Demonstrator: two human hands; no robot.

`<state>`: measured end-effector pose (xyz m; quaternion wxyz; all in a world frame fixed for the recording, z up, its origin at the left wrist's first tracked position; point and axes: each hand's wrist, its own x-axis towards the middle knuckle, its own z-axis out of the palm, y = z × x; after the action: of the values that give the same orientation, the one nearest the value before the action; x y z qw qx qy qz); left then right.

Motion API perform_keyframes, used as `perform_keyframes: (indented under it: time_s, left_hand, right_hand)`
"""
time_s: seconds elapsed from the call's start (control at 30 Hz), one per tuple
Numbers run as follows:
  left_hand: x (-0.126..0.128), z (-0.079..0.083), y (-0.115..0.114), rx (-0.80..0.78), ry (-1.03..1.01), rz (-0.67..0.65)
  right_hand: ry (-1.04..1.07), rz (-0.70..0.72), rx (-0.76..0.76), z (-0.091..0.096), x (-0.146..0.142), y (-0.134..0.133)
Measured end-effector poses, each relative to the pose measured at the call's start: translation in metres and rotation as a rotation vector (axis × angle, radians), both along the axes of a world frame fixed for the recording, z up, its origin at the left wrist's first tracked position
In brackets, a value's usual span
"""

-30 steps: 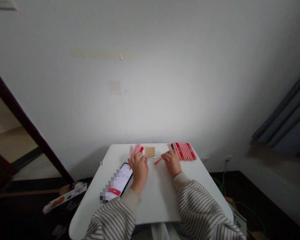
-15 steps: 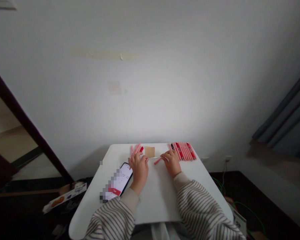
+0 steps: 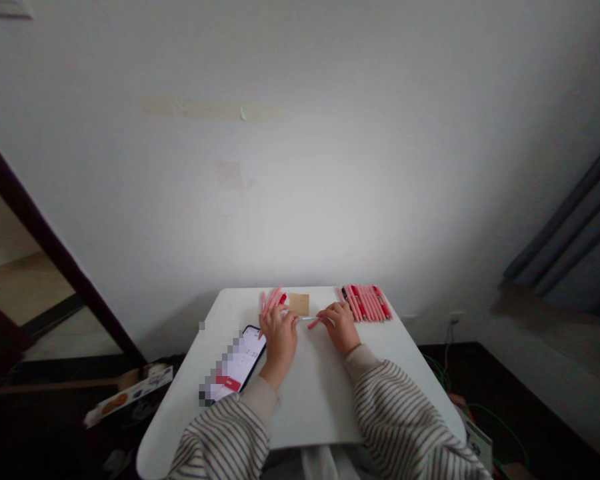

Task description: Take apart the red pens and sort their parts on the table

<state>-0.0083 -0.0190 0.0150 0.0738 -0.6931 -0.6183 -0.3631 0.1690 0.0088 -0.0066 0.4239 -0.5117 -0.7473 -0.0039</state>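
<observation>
Above the middle of the white table, my left hand (image 3: 280, 337) has its thumb and fingertips closed on one end of a thin white stick (image 3: 307, 319), which may be a pen refill. My right hand (image 3: 341, 325) pinches at the stick's other end, fingers bent. A short pink pen piece (image 3: 313, 325) sticks out beneath the right fingertips; whether they grip it too is hidden. Just beyond the left fingers lie several pink pen parts (image 3: 271, 299), one with a red end. To the right of my right hand is a row of pink pens (image 3: 370, 303) with some red and black parts.
A brown square of paper (image 3: 299, 305) lies near the back edge of the white table (image 3: 320, 400). A phone (image 3: 237, 360) with its screen lit rests beside my left wrist. The wall (image 3: 300, 200) stands right behind the table. Green cables (image 3: 443, 373) run on the floor at right.
My right hand has shifted slightly left, closer to my left hand, and less of the white stick shows between them. The pink piece is about where it was.
</observation>
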Motion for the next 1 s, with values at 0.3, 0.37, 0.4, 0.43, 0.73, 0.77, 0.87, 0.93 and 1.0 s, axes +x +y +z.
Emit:
perform_keyframes:
  time_s: [0.3, 0.37, 0.4, 0.43, 0.73, 0.77, 0.87, 0.93, 1.0]
  left_hand:
    - [0.0012, 0.0024, -0.0014, -0.009, -0.013, 0.018]
    - [0.001, 0.0027, -0.0017, -0.002, -0.01, 0.024]
    - [0.0007, 0.0027, -0.0019, -0.001, -0.006, 0.027]
    - [0.0005, 0.0027, -0.002, 0.0, -0.001, 0.029]
    - [-0.0008, 0.0021, -0.0012, -0.013, 0.013, 0.044]
    - [-0.001, 0.0021, -0.0011, -0.021, 0.016, 0.055]
    - [-0.0021, 0.0018, -0.0009, -0.04, 0.046, 0.122]
    - [-0.0029, 0.0013, -0.0015, -0.042, 0.086, 0.191]
    - [-0.0034, 0.0012, -0.0026, -0.037, 0.132, 0.261]
  right_hand:
    - [0.037, 0.015, -0.016, 0.002, 0.0001, -0.0007]
    - [0.032, 0.015, -0.024, 0.0023, 0.0006, -0.0008]
    - [0.03, 0.011, -0.027, 0.0024, 0.0007, -0.0008]
    - [0.029, 0.006, -0.029, 0.0025, 0.0008, -0.0007]
    - [0.04, -0.005, -0.024, -0.0019, 0.0016, 0.0025]
    - [0.042, -0.006, -0.023, -0.0024, 0.002, 0.0029]
    - [0.057, 0.0, -0.023, -0.0026, 0.0035, 0.0036]
    - [0.071, 0.008, -0.023, -0.0021, 0.0043, 0.0038]
    - [0.082, 0.014, -0.024, -0.0013, 0.0049, 0.0039]
